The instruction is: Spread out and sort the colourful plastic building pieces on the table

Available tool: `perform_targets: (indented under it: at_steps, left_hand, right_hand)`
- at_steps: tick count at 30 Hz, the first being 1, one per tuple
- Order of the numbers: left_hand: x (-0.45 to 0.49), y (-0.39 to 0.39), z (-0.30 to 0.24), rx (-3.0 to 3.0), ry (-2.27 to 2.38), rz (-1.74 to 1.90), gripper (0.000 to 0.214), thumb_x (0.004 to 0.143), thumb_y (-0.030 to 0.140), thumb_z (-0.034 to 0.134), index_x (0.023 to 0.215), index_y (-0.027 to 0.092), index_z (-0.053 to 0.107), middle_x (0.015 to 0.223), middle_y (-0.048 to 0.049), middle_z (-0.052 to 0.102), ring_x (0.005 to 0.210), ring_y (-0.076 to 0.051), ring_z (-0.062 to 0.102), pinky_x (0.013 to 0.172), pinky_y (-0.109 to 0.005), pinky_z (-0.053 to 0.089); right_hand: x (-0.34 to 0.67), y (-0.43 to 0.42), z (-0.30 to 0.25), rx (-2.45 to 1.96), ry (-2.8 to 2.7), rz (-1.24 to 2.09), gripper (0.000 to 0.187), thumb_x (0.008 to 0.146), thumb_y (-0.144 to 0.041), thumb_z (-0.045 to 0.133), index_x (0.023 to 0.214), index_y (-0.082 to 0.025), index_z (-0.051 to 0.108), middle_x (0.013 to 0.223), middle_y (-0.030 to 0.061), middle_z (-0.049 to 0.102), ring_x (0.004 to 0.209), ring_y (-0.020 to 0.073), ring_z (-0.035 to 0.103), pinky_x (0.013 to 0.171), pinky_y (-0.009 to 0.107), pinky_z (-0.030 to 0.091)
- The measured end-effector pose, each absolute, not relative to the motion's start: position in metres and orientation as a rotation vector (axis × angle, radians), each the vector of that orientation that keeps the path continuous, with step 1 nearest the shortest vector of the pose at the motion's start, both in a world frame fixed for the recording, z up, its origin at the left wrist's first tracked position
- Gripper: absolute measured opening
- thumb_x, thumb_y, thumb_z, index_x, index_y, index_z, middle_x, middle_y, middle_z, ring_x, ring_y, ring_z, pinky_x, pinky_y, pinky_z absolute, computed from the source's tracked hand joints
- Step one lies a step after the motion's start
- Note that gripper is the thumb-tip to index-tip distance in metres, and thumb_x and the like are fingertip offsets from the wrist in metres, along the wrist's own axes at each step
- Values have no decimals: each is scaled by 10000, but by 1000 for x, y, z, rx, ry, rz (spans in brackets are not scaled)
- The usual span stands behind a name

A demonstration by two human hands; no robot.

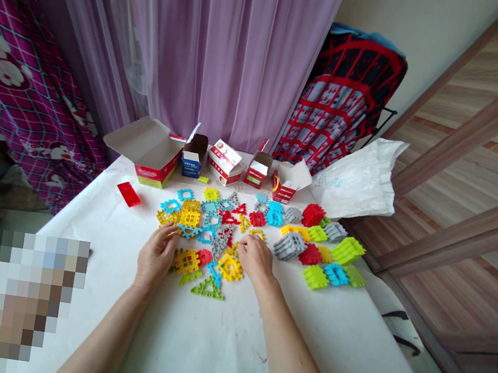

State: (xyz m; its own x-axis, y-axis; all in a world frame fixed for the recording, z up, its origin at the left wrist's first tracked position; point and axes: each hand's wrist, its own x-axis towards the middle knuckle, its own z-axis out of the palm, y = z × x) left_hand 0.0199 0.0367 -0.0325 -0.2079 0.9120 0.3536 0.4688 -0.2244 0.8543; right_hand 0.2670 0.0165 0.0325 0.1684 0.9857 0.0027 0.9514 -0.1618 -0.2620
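Interlocking plastic building pieces cover the middle of the white table. My left hand (157, 255) is at their left side, with fingers bent and drawn together against yellow square window pieces (189, 217). My right hand (256, 257) is at the right of the loose pieces, fingers curled inward beside a yellow piece (231, 267). What either hand's fingertips hold, if anything, is hidden. Between the hands lie grey triangles (223, 240), blue square frames (209, 235) and a red round piece (204, 257). A green triangle (208, 288) lies nearest me.
Stacks sorted by colour stand at right, including grey (289, 246) and green (348, 250) ones. Along the back are several open cardboard boxes, among them a large red one (154, 174) and a blue one (191, 166). A white bag (356, 180) and a red block (128, 194) flank them.
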Motion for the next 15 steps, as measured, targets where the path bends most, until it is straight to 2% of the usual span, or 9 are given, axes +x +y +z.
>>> perform_targets:
  at_steps: [6, 11, 15]
  left_hand:
    - [10, 42, -24, 1302, 1650, 1668, 283, 831, 276, 502, 1024, 210, 698, 1268, -87, 676, 1199, -236, 619, 1101, -440, 436]
    - [6, 44, -23, 1215, 1641, 1685, 292, 823, 259, 509, 1039, 203, 698, 1247, -85, 686, 1204, -231, 614, 1110, -431, 427]
    - [7, 45, -24, 1226, 1627, 1685, 283, 830, 264, 508, 1033, 204, 695, 1243, -83, 689, 1198, -223, 619, 1095, -416, 445]
  right_hand:
    - [246, 37, 40, -2045, -1982, 236, 181, 925, -201, 536, 941, -238, 712, 1066, 40, 716, 1041, 180, 624, 875, 256, 435]
    - [207, 77, 48, -1840, -2120, 257, 250, 915, -211, 540, 1105, -250, 697, 1166, 42, 701, 1110, 194, 598, 958, 294, 428]
    - [174, 109, 47, -1762, -2221, 237, 330, 913, -257, 556, 1226, -204, 646, 1269, 80, 664, 1184, 226, 554, 1023, 345, 396]
